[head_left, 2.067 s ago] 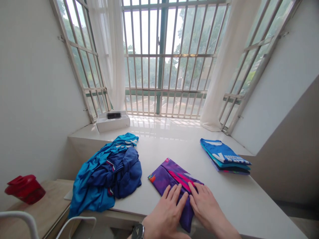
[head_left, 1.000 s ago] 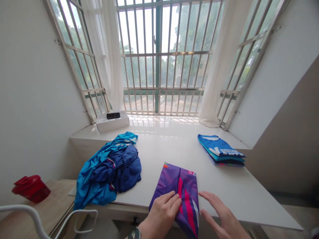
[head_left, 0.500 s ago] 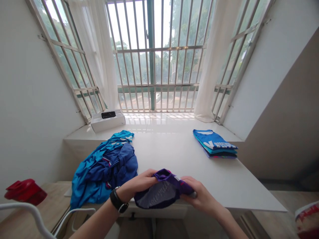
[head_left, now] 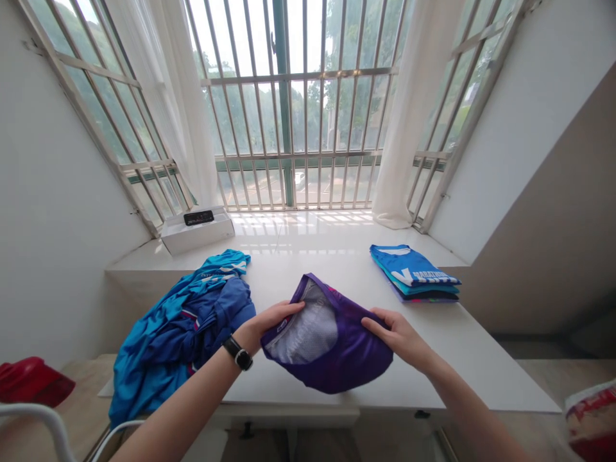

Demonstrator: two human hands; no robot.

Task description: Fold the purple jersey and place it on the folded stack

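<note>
Over the front of the white table (head_left: pixel 289 269) I hold a bunched purple shirt (head_left: pixel 356 346), its pale grey inside with faint lettering facing me. My left hand (head_left: pixel 276 321), with a black watch (head_left: pixel 238 353) on the wrist, grips the left edge, thumb on the inner side. My right hand (head_left: pixel 397 333) pinches the right side between thumb and fingers. Left of my hands lies a crumpled heap of blue shirts (head_left: pixel 158 346), partly hanging over the table's front edge. At the right sits a neat stack of folded shirts (head_left: pixel 414 273), a blue one with white print on top.
A white box (head_left: pixel 197 237) with a black phone-like device (head_left: pixel 199 218) on it stands at the back left. Behind the table is a barred window (head_left: pixel 289 115) with white curtains (head_left: pixel 394 128). A red cloth item (head_left: pixel 36 382) and a white curved tube (head_left: pixel 41 414) are at lower left.
Both hands have raised the purple shirt and moved it forward over the table, spreading it wider so more of its purple side shows. The view has shifted slightly.
</note>
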